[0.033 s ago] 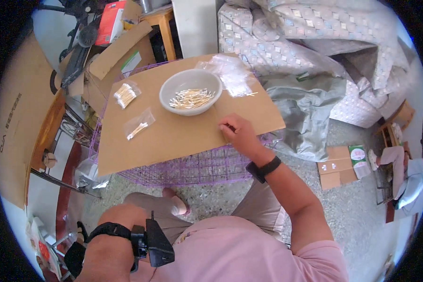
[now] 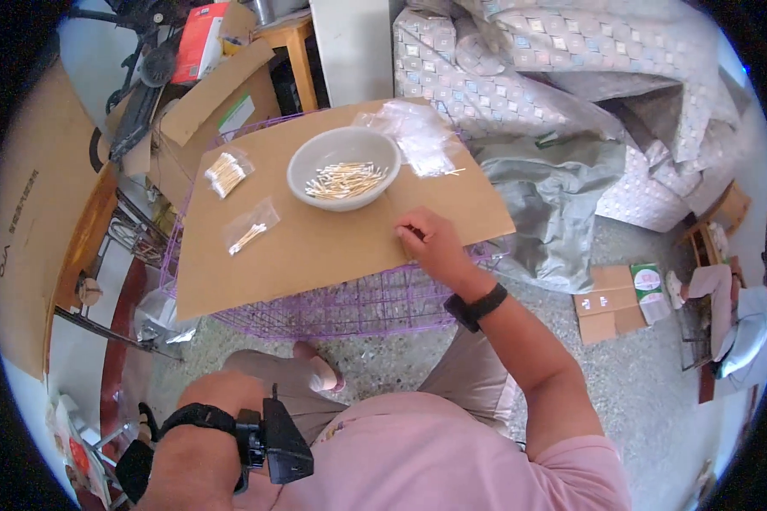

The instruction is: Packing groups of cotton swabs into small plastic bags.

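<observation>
My right hand (image 2: 426, 237) rests closed on the near right part of a cardboard sheet (image 2: 332, 247), fingers curled under. A dark spot shows between thumb and finger; whether it is a thing or shadow I cannot make out. Beyond it stands a pale round bowl (image 2: 305, 183) with many loose cotton swabs (image 2: 345, 180). On the left lie a clear bag with a few swabs (image 2: 250, 232) and a fuller bag of swabs (image 2: 227, 174). My left forearm (image 2: 217, 387), banded with a black strap and device, is bent close below; its hand is out of view.
Clear plastic bags (image 2: 413, 136) lie piled at the sheet's far right, with loose swabs beside them. A purple wire cage (image 2: 341, 302) supports the sheet. Cardboard boxes (image 2: 222, 94) stand far left; patterned covers (image 2: 520, 85) and a grey-green cloth (image 2: 545, 196) lie right. Another person sits far right.
</observation>
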